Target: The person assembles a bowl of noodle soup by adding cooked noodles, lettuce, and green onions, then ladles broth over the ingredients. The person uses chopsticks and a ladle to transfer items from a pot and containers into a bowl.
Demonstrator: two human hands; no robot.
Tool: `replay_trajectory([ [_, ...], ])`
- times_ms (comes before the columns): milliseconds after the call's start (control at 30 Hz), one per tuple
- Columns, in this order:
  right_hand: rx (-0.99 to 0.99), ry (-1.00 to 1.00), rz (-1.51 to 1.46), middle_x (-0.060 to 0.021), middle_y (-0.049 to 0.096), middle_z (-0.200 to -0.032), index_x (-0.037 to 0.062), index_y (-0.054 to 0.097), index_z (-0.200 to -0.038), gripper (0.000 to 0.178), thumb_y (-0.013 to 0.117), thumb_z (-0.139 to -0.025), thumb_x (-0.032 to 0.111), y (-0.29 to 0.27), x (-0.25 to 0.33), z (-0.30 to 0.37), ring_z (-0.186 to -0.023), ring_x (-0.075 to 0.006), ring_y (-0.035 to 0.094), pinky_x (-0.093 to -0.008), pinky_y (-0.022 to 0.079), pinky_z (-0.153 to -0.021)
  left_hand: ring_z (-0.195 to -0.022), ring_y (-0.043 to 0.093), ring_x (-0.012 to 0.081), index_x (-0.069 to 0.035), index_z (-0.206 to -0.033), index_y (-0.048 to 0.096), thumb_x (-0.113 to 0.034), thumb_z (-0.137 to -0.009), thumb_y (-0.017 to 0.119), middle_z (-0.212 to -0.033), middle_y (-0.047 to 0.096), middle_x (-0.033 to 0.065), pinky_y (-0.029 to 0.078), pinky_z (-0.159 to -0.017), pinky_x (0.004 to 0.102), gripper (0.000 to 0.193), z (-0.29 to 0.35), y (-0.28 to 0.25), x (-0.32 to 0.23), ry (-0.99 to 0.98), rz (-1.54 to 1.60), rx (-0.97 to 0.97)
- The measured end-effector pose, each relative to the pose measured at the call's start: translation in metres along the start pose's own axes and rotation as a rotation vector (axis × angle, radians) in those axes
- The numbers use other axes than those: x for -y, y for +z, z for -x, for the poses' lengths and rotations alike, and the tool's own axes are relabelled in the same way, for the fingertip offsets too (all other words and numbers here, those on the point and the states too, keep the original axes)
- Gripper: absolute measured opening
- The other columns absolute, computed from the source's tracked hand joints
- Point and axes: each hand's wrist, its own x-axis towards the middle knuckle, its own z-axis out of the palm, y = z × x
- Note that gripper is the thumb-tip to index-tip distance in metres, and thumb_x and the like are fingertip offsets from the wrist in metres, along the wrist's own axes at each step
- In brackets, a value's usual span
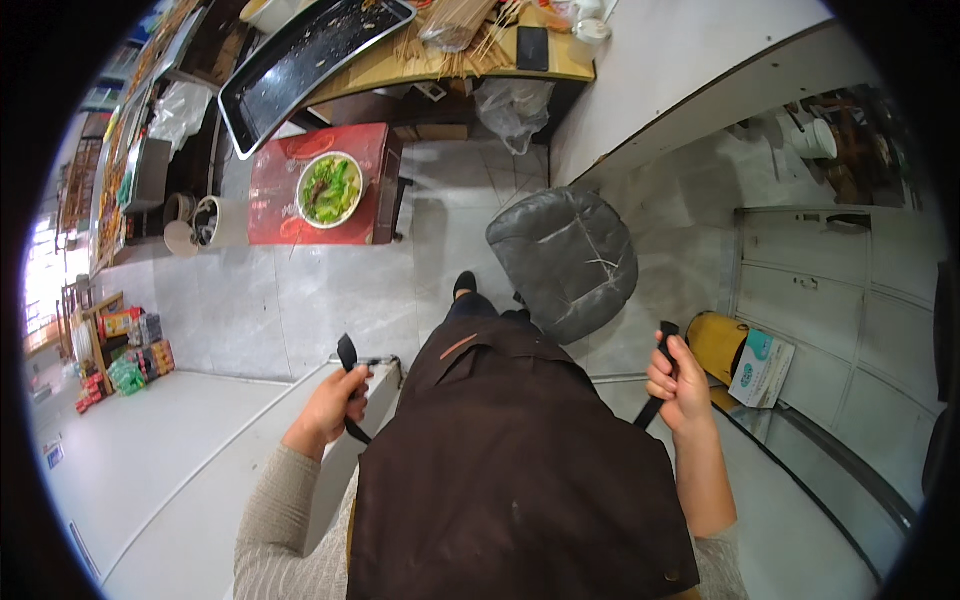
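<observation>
A dark brown apron (pixel 510 470) hangs down my front, over beige knitted sleeves. Out to its left, my left hand (pixel 335 402) is closed around a black strap (pixel 347 349), whose end sticks up above the fingers. On the opposite side, my right hand (pixel 682 382) grips the matching black strap (pixel 648 411), which runs down toward the apron's right edge. Both straps look like the apron's ties; where they join it is hidden at the sides. The hands are held wide apart at about the same height.
Ahead stands a worn dark grey padded stool (pixel 565 255). A bowl of leafy greens (pixel 330 190) rests on a red low table (pixel 275 210). Beyond are a black tray (pixel 300 65) and wooden skewers (pixel 455 25). White cabinets (pixel 800 290), a yellow bag (pixel 712 343) and a box (pixel 762 368) lie right.
</observation>
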Motion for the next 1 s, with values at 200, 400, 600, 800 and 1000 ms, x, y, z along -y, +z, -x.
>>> replay_trajectory([
  [200,-0.27,0.195,0.43,0.003,0.048,-0.075,0.0101,0.059,-0.12,0.03,0.07,-0.094,0.019,-0.079,0.002,0.045,-0.052,-0.0058,0.034,-0.0222,0.025,-0.045,-0.096,0.069,0.0188,-0.002,-0.123,0.07,-0.034,-0.1,0.065,-0.111,0.074,0.0082,0.055,-0.083,0.0347,0.04,-0.012,-0.05,0.103,-0.45,-0.442,0.273],
  [400,-0.236,0.501,1.396,-0.0103,0.069,-0.093,-0.0044,0.064,-0.109,0.046,0.078,-0.082,0.03,-0.171,-0.101,0.073,-0.076,-0.0227,0.065,-0.0412,0.052,-0.063,-0.1,0.068,0.0194,-0.002,-0.123,0.071,-0.033,-0.101,0.063,-0.114,0.073,0.0084,0.053,-0.086,0.0353,0.038,-0.052,-0.036,0.143,-0.418,-0.718,0.283],
  [600,-0.007,0.854,1.279,-0.0125,0.068,-0.092,-0.0058,0.064,-0.105,0.044,0.076,-0.081,0.029,-0.195,-0.178,0.09,-0.08,-0.024,0.066,-0.0425,0.051,-0.064,-0.104,0.067,0.02,-0.002,-0.122,0.071,-0.032,-0.102,0.061,-0.116,0.073,0.0085,0.052,-0.09,0.0358,0.037,-0.078,-0.02,0.134,-0.326,-0.797,0.241],
  [800,-0.074,0.819,1.198,-0.0121,0.067,-0.09,-0.0046,0.064,-0.103,0.04,0.075,-0.081,0.027,-0.189,-0.184,0.085,-0.077,-0.0234,0.064,-0.0415,0.049,-0.061,-0.107,0.066,0.0206,-0.003,-0.121,0.071,-0.03,-0.103,0.059,-0.118,0.072,0.0087,0.051,-0.093,0.0364,0.035,-0.089,-0.019,0.13,-0.287,-0.836,0.241],
  [1000,-0.115,0.796,1.163,-0.0118,0.065,-0.087,-0.0035,0.064,-0.101,0.036,0.073,-0.081,0.026,-0.178,-0.181,0.081,-0.075,-0.0229,0.063,-0.0404,0.046,-0.058,-0.111,0.065,0.0213,-0.003,-0.121,0.072,-0.029,-0.104,0.057,-0.121,0.071,0.0088,0.05,-0.097,0.037,0.034,-0.096,-0.021,0.128,-0.26,-0.867,0.255],
])
